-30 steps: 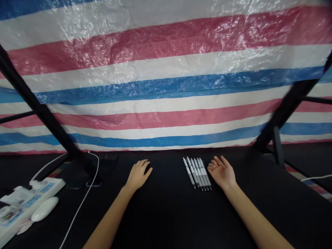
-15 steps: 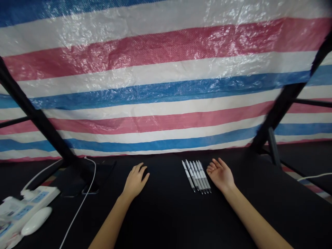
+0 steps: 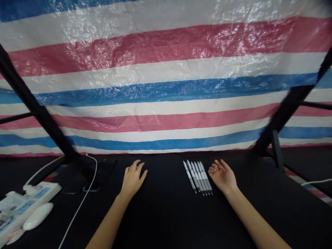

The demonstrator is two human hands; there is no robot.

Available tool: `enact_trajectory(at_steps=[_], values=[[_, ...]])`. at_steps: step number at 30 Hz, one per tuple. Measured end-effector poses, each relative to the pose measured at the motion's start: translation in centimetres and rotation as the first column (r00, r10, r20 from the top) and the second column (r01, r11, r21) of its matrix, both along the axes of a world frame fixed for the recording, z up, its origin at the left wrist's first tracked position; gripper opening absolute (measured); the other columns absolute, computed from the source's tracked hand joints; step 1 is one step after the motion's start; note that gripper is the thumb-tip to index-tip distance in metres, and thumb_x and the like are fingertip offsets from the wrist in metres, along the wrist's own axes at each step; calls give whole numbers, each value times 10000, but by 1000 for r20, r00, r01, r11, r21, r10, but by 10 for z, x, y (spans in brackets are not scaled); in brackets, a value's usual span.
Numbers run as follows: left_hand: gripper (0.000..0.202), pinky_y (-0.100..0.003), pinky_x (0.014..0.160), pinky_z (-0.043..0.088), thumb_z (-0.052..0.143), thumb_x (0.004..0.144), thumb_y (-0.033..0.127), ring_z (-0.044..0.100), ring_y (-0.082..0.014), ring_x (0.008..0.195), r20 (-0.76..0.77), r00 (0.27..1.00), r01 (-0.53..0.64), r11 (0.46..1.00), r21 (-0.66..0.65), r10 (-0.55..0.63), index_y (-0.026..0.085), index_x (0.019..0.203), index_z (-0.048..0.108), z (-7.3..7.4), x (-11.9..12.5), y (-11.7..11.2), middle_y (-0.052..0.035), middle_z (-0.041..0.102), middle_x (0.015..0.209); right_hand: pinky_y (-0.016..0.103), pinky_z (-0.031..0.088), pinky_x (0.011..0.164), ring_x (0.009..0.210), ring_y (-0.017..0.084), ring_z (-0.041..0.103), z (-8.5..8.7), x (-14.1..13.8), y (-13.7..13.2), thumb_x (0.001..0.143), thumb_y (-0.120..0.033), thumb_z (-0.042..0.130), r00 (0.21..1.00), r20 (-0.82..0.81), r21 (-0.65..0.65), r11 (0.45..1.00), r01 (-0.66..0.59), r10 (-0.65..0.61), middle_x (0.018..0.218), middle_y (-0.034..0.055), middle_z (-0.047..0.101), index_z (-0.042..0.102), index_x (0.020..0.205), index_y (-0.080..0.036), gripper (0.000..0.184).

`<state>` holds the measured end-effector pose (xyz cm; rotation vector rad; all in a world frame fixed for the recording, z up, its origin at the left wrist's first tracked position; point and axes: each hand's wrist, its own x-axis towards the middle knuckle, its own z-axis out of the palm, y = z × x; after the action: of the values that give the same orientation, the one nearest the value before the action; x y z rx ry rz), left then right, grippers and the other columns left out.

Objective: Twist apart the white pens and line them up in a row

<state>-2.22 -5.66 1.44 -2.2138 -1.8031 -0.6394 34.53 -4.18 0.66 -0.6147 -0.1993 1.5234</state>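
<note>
Several white and grey pens [image 3: 198, 178] lie side by side in a row on the black table [image 3: 160, 214], their dark tips pointing towards me. Just to their right rests my right hand [image 3: 222, 175], palm partly turned up and fingers loosely curled, holding nothing. Its fingertips are close to the rightmost pen; whether they touch it I cannot tell. My left hand [image 3: 133, 178] lies palm down on the table, left of the pens and well apart from them. Its fingers are spread and nothing is in it.
At the left are a white power strip [image 3: 33, 199] with plugs, a white mouse-shaped object [image 3: 38, 216] and a white cable [image 3: 82, 204]. Black frame legs [image 3: 55, 129] stand on both sides. Behind the table hangs a striped plastic sheet [image 3: 166, 122].
The view has tilted and shifted slightly. My left hand's fingers have spread and bent a little; my right hand and the pens look nearly the same.
</note>
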Motion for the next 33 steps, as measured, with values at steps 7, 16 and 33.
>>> enact_trajectory(at_steps=[7, 16, 33], values=[[337, -422, 892, 390, 352, 890, 338, 578, -249, 972, 15, 999, -28, 1000, 8, 28, 202, 1068, 603, 0, -1, 2, -94, 611, 1094, 220, 406, 428, 453, 96, 443, 8, -4, -2, 808, -247, 496, 999, -30, -51, 998, 36, -37, 519, -26, 457, 533, 733, -193, 100], [375, -453, 921, 327, 370, 876, 380, 519, -297, 1030, 10, 993, -117, 993, 19, 117, 190, 1104, 601, 0, -3, 1, -107, 623, 1102, 213, 411, 447, 460, 89, 452, 7, -2, -2, 797, -265, 535, 1000, 6, -16, 1000, 8, -8, 517, -38, 452, 534, 722, -195, 102], [406, -416, 889, 325, 392, 876, 418, 559, -270, 949, -52, 986, -154, 988, 25, 155, 148, 1081, 616, -9, -5, 4, -115, 665, 1021, 204, 410, 442, 457, 86, 458, 10, -5, -4, 801, -258, 529, 999, -20, -44, 998, 40, -41, 511, -33, 472, 542, 720, -180, 114]])
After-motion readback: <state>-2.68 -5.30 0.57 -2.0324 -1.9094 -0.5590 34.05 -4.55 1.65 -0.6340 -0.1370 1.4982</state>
